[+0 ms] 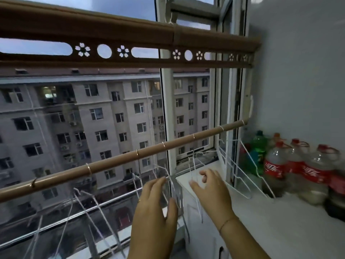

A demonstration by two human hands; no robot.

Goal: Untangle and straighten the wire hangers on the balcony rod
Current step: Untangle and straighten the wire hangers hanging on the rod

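Observation:
A brown rod (115,161) with metal rings slants across the window from lower left to upper right. Several white wire hangers hang from it: a crossed bunch at the lower left (87,206), a blurred one in the middle (177,191), and several leaning together at the right (240,165). My left hand (155,208) is raised to the middle hanger, fingers spread, with its wire between thumb and forefinger. My right hand (211,187) is beside it with fingers curled and apart around a thin hanger wire (197,206). Neither hand visibly clamps a wire.
A larger brown drying rack (130,34) with flower cut-outs runs overhead. A white ledge (261,221) on the right carries several plastic bottles (274,165). A white window post (166,109) stands behind the rod, and a wall closes the right side.

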